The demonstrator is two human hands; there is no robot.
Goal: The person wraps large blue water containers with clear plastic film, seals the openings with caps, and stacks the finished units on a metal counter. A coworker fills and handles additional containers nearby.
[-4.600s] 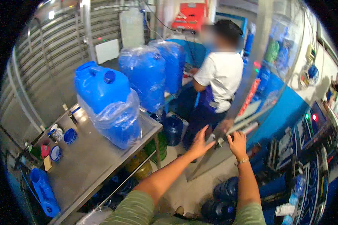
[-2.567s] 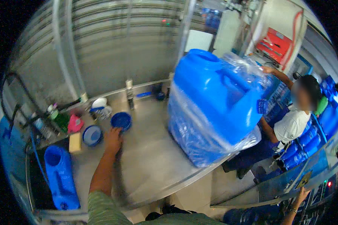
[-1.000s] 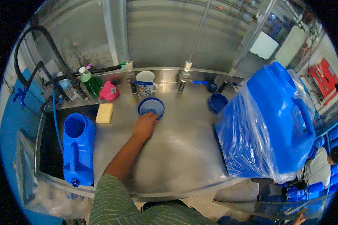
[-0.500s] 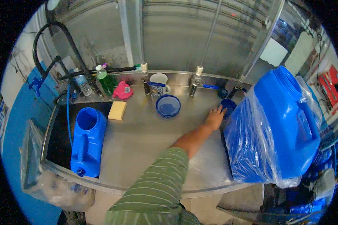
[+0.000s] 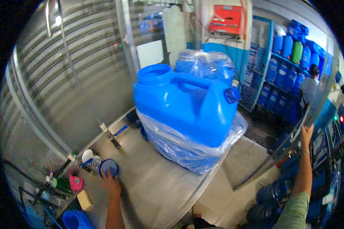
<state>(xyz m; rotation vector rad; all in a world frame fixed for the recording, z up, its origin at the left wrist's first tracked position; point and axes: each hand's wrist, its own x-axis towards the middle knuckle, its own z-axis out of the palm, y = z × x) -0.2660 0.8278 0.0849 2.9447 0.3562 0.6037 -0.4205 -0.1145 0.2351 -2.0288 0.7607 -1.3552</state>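
My left hand (image 5: 112, 185) is stretched over the counter, fingers apart, their tips on the near edge of a round blue lid (image 5: 107, 165). The lid lies beside a white mug (image 5: 87, 155). Far to the right, my right hand (image 5: 306, 135) is closed round the edge of a metal door frame (image 5: 294, 138). Between the hands stands a big blue jug (image 5: 179, 110), wide-mouthed, its lower part in clear plastic wrap (image 5: 191, 152). A second round blue piece (image 5: 144, 133) shows partly behind the jug.
A yellow sponge (image 5: 84, 200), a pink cloth (image 5: 76, 183) and another blue jug (image 5: 75, 220) are at the lower left. A tap (image 5: 113, 139) rises at the counter's back. Shelves of blue jugs (image 5: 283, 78) and a person (image 5: 310, 87) are beyond the doorway.
The view has swung to the right. Before, one hand was at the blue piece beside the big jug; now my left hand is at the lid near the mug and my right holds the door frame.
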